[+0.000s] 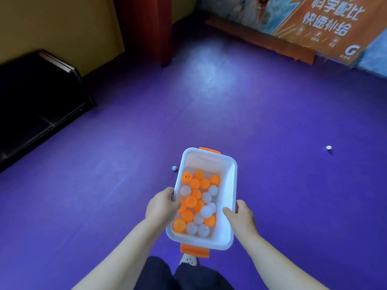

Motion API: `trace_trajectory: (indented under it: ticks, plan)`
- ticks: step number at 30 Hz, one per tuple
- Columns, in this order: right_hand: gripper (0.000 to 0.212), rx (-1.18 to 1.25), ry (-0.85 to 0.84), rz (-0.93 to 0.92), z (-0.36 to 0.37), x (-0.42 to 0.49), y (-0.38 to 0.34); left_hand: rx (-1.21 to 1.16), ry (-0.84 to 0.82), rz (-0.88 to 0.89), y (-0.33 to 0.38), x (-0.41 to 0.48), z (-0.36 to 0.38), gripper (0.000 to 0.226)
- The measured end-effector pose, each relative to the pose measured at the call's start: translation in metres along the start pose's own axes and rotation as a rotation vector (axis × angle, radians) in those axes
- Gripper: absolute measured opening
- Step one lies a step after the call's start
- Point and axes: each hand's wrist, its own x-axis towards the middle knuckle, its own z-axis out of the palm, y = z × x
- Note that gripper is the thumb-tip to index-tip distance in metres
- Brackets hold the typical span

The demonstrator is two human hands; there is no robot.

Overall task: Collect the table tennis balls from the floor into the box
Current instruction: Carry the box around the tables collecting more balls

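Observation:
I carry a white plastic box (230, 181) with orange handles above the purple floor. My left hand (162, 206) grips its left rim and my right hand (240, 216) grips its right rim. Inside lie several orange and white table tennis balls (196, 204), bunched toward the near end. One white ball (174, 168) rests on the floor just left of the box's far corner. Another white ball (328, 147) lies on the floor far to the right.
A black bench (37, 101) stands along the yellow wall at the left. A dark red curtain (144, 28) hangs at the back. An orange banner barrier (314, 24) runs along the back right. My dark trousers and a shoe (188, 261) show below the box.

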Motion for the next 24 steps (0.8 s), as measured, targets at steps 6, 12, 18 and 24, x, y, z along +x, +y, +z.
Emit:
trace_trajectory:
  ticks: [6,12,18,24]
  plan:
    - [0.015,-0.045,0.054,0.026,0.004,0.095,-0.06,-0.067,-0.062,-0.034,0.035,0.101,-0.016,0.013]
    - [0.014,-0.093,0.115,0.107,0.02,0.194,-0.115,-0.234,-0.181,-0.08,0.056,0.236,-0.032,0.015]
    - [0.013,-0.138,0.158,0.271,0.054,0.299,-0.134,-0.145,-0.239,-0.175,0.032,0.383,-0.022,0.026]
    - [0.014,-0.134,0.122,0.339,0.112,0.416,-0.114,-0.033,-0.278,-0.257,-0.012,0.511,0.046,0.032]
